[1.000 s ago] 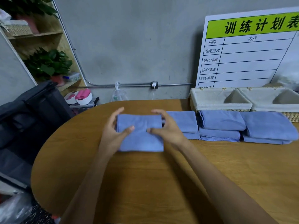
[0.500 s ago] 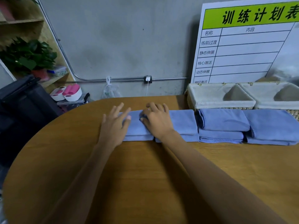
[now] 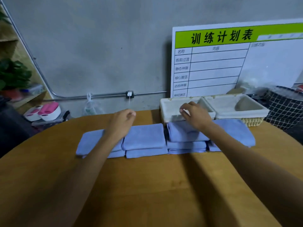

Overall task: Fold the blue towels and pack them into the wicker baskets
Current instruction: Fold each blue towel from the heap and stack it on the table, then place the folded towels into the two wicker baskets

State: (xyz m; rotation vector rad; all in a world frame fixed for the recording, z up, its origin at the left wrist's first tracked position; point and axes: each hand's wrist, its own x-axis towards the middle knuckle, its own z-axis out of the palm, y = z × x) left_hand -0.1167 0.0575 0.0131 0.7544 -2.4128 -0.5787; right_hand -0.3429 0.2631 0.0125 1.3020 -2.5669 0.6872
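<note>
Several folded blue towels lie in a row of low stacks across the wooden table (image 3: 147,185): a left stack (image 3: 91,141), a second stack (image 3: 144,138), a third stack (image 3: 185,135) and a right stack (image 3: 237,130). Behind them stand two wicker baskets with white liners, the left basket (image 3: 170,108) and the right basket (image 3: 237,112); no towels show in either. My left hand (image 3: 122,122) hovers above the left stacks, fingers loosely curled, holding nothing. My right hand (image 3: 196,116) is at the left basket's front rim, fingers curled over it.
A white board with a green header (image 3: 229,63) leans on the grey wall behind the baskets. A black checked bag (image 3: 285,108) sits at the far right. At the left are shelves with a plant (image 3: 13,76) and a pink-and-white case (image 3: 44,111).
Both hands have lifted off the left towel stack. My right hand moved right and back to the left basket's rim; my left hand rose above the towels. The view shifted right.
</note>
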